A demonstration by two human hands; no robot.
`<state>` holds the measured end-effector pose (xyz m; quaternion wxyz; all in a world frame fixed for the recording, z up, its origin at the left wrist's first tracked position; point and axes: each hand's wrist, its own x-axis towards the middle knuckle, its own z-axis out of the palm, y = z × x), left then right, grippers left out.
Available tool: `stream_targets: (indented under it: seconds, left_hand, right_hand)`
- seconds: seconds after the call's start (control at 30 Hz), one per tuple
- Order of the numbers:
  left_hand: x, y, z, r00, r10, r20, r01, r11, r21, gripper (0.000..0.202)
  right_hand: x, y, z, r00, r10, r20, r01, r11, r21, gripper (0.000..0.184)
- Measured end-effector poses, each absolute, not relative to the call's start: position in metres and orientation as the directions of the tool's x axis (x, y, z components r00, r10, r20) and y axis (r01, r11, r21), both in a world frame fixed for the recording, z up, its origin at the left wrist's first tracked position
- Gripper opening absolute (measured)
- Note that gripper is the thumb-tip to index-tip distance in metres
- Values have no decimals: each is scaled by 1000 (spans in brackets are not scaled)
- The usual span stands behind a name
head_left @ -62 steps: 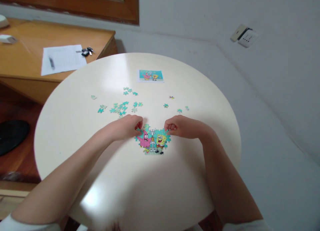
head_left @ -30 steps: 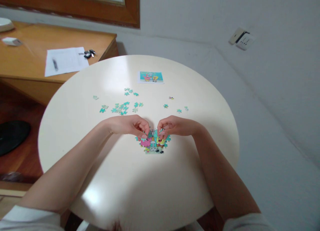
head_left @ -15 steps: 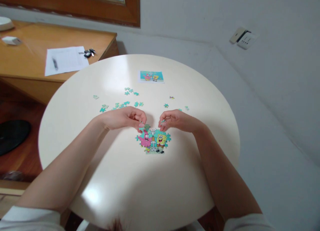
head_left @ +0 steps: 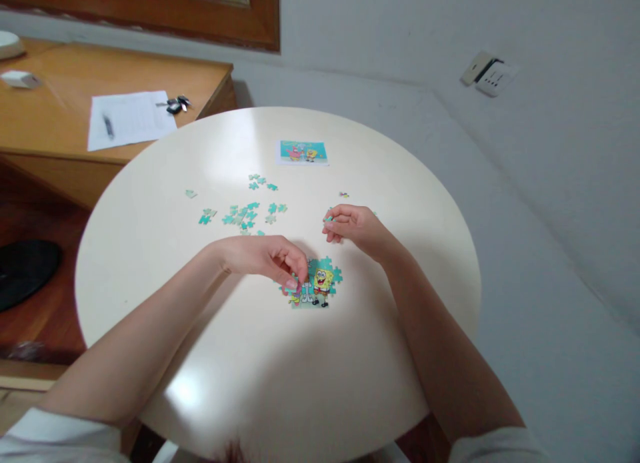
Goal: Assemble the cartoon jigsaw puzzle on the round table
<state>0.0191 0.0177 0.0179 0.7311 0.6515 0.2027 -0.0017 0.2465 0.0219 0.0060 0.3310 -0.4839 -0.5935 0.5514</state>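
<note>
A partly joined jigsaw puzzle (head_left: 324,283) with cartoon characters lies flat on the round white table (head_left: 280,369). My left hand (head_left: 273,259) is over its left side, covering much of the pink figure. The thumb and fingers there are pinched on a small teal puzzle piece, mostly hidden by the fingertips. Beyond the puzzle's upper right, my right hand (head_left: 350,224) is raised off the table, with a teal puzzle piece (head_left: 327,219) between its fingertips. Several loose teal and pale puzzle pieces (head_left: 243,215) are scattered behind my left hand.
A picture card (head_left: 303,152) with the same characters lies toward the table's far side. One small loose piece (head_left: 344,195) is behind my right hand. On the wooden desk (head_left: 55,123) at left are a paper sheet (head_left: 133,119) and keys (head_left: 177,104). A wall borders the right.
My left hand has moved right and nearer, from the puzzle's top left corner onto its left side. My right hand has drawn back up and away from the puzzle, still holding its piece.
</note>
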Motion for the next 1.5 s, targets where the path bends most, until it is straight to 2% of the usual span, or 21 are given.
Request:
stream_targets:
  seconds: [0.2,0.27,0.43,0.67,0.83,1.03,1.3,1.5]
  left_hand:
    - [20,18,9,917,249,-312,280,157,947,26]
    - [19,19,12,904,295,-310,254,213,944,23]
    - [18,23,14,802,515,-303,71,421,904,17]
    - [19,26,3,762,530,-374,36,541,840,13]
    - [19,26,2,760,552,-343,-15,543,840,17]
    - [14,31,4,695,649,-311,-112,525,844,7]
    - [11,35,6,618,718,-320,-60,449,892,9]
    - [15,33,6,544,765,-344,51,380,924,6]
  right_hand:
    - [245,22,6,-309,940,-142,227,-72,-971,33]
    - [246,22,6,-312,940,-140,230,-68,-971,33]
    - [247,22,5,-307,943,-126,247,-48,-968,31]
    - [248,21,5,-312,941,-127,299,-30,-954,31]
    - [249,22,1,-357,922,-151,310,-35,-950,33]
    - [245,21,2,-365,910,-196,308,-80,-948,37]
    - [241,20,-1,-370,907,-203,341,-70,-937,28]
    - [245,26,-14,-228,970,-82,454,31,-890,20]
